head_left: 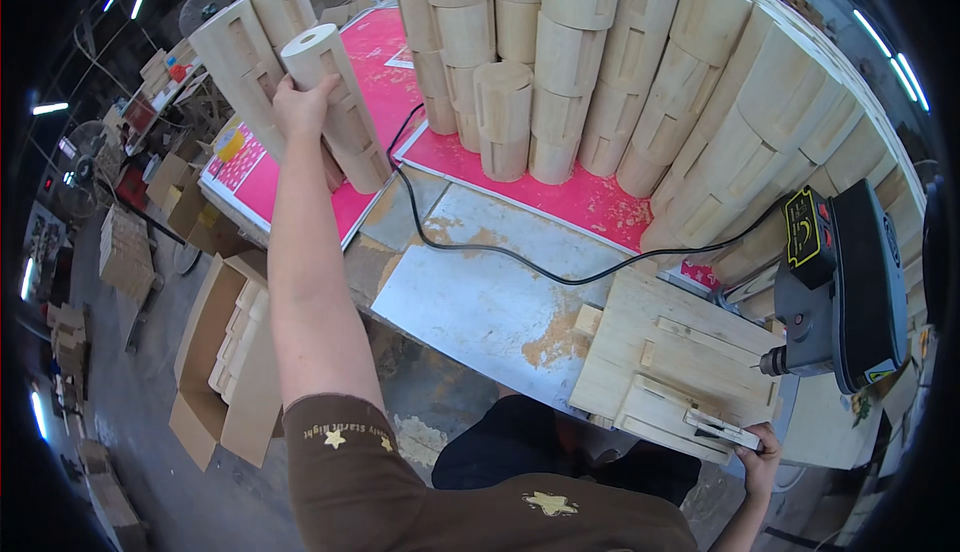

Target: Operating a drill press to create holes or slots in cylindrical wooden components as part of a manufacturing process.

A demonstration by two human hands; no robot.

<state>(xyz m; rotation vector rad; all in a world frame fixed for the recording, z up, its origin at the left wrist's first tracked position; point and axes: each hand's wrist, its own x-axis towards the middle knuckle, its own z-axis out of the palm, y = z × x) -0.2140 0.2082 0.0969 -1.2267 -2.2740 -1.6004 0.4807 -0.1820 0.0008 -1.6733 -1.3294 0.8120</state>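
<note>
At the upper left, my left hand [303, 104] is closed round the upper part of a pale wooden cylinder [318, 54]. It has a round hole in its top end and sits on top of other cylinders in a column. My right hand [762, 457], at the lower right, has its fingers curled on the end of a pale slotted bar [722, 429]. The bar lies at the front edge of a flat wooden jig [665, 352] with strips fixed on it. A drill press [835, 287] stands over the jig's right side, its chuck [772, 360] pointing at the board.
Tall columns of wooden cylinders [575, 82] line the back on a pink sheet [550, 197]. A black cable [500, 249] crosses the metal bench top [455, 297]. Below left, an open cardboard box [250, 422] holds pale wooden pieces. Fans and more boxes stand beyond.
</note>
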